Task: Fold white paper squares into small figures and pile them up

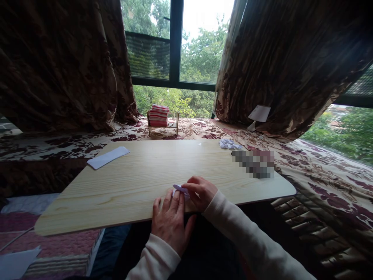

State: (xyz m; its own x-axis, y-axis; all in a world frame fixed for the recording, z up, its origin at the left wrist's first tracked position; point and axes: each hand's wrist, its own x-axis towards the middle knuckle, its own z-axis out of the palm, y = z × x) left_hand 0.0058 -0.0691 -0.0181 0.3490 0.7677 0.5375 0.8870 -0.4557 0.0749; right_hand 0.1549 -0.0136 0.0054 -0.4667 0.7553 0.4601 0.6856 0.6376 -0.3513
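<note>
At the near edge of the pale wooden tabletop (140,171), a small piece of white paper (180,188) lies partly folded up. My left hand (171,219) rests flat over its lower part, fingers stretched out and pressing it to the wood. From the right, my right hand (202,193) pinches the raised flap of the paper between thumb and fingers. Both hands cover much of the sheet, so its full shape is hidden.
A folded white sheet (108,157) lies at the table's left. Crumpled paper pieces (230,144) sit at the far right edge, near a pixelated patch. Beyond are a small rack (163,126) with striped cloths (159,116) and a white lamp (259,113).
</note>
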